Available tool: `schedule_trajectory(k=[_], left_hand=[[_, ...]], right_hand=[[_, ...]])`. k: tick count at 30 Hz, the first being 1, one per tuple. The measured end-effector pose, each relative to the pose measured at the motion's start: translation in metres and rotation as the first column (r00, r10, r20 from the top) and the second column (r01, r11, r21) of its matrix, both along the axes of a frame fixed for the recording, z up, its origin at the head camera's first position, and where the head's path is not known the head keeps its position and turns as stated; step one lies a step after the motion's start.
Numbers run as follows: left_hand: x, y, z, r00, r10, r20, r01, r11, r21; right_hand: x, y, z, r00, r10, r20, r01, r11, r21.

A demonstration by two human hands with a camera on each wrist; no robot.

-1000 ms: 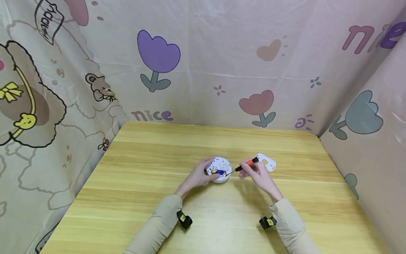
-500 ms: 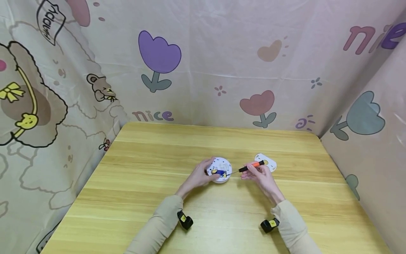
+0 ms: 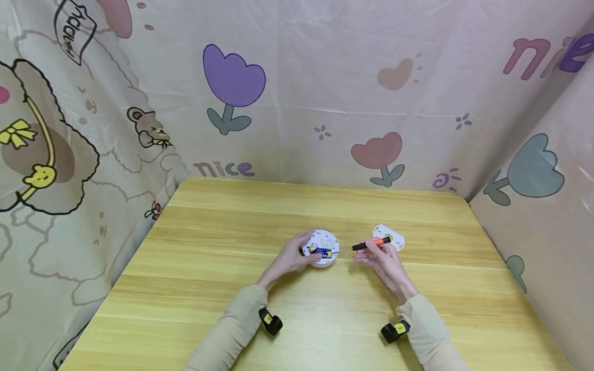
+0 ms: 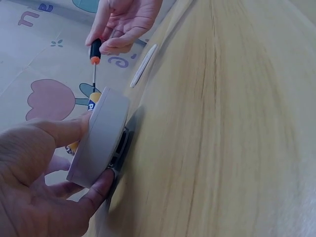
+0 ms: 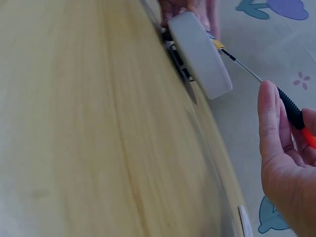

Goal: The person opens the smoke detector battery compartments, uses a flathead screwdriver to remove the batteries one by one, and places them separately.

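Note:
A round white smoke detector [image 3: 326,239] has its flat back facing up, close over the table. My left hand [image 3: 292,255] grips its left side, thumb on top by the battery and fingers at the edge and underneath. A blue and yellow battery [image 3: 321,252] lies at the detector's compartment; its yellow end [image 4: 94,98] stands proud of the back in the left wrist view. My right hand [image 3: 384,264] pinches an orange and black screwdriver [image 3: 372,243] by its handle. Its thin shaft [image 5: 247,69] points left, with the dark tip right at the battery's end.
A white mounting plate [image 3: 397,240] with a central hole lies on the wooden table [image 3: 241,232], just behind my right hand. Black wrist cameras [image 3: 395,330] hang at both cuffs. A printed curtain [image 3: 297,67] encloses the table at the back and sides.
The screwdriver handle has swung to the right and lower, so it slants less steeply. My right hand shifted slightly right. More of the battery's printed label now shows; the left hand keeps its hold.

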State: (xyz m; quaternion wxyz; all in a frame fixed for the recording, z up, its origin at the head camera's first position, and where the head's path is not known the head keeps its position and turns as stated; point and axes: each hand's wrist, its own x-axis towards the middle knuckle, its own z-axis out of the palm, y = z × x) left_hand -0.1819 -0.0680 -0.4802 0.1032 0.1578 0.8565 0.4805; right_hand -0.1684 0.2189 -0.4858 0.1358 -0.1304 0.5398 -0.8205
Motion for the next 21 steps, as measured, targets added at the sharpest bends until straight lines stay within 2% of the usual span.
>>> schedule_trajectory(k=[6,14,21], left_hand=[[-0.0005,0.0004,0.0008,1.000,0.004,0.010,-0.004,1.000,0.013],[-0.0017,-0.0005,-0.0008,1.000,0.000,0.008,-0.001,1.000,0.009],[-0.0031,-0.0002,-0.0033,1.000,0.000,0.005,0.000,1.000,0.002]], right_hand=[[-0.0003,0.0007,0.0004,0.999,0.005,-0.041,-0.004,1.000,0.023],[0.0005,-0.0017,0.0043,0.995,-0.031,-0.095,0.037,0.997,0.061],[0.0014,-0.0029,0.0066,0.996,-0.027,-0.085,0.032,0.998,0.054]])
